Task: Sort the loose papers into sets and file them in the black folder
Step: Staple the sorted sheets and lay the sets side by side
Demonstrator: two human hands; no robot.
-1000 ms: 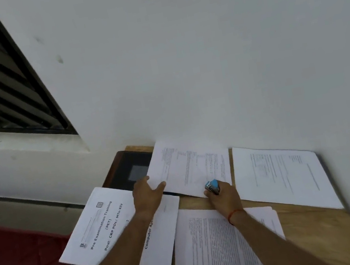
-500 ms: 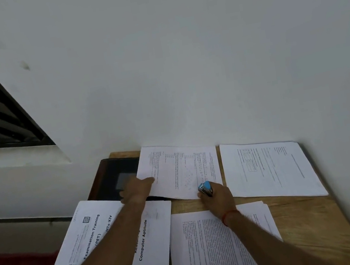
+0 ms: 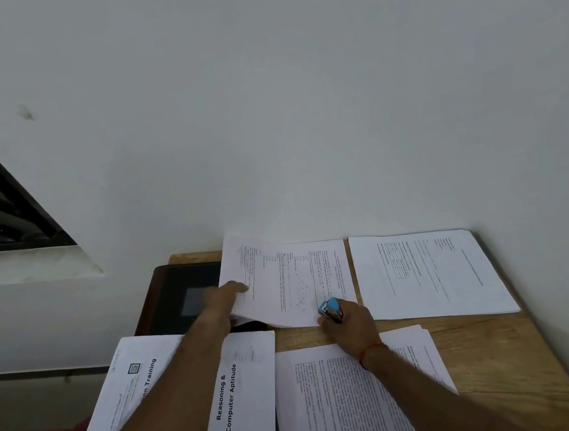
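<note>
Left hand [image 3: 227, 299] now pinches the sheet [image 3: 286, 279] by its left edge, raised off black folder [image 3: 184, 301]; right hand [image 3: 351, 325] grips blue stapler [image 3: 331, 310] at the near edge; bare bench [image 3: 488, 343] at right.

The folder [image 3: 175, 295] lies beneath and left of the left hand [image 3: 222, 302] gripping the sheet [image 3: 287, 283]. Right of the stapler [image 3: 331, 309] in the right hand [image 3: 351, 325] lies a second sheet [image 3: 426, 274]; nearer, a stack [image 3: 339, 407].

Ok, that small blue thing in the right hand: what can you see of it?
It looks like a small stapler: light blue plastic top over a metal body, nose pointing away from the person. The right hand grips its rear, fingers curled round it. Its front sits at the near right corner of the printed sheets; whether it bites the paper cannot be told.
</note>
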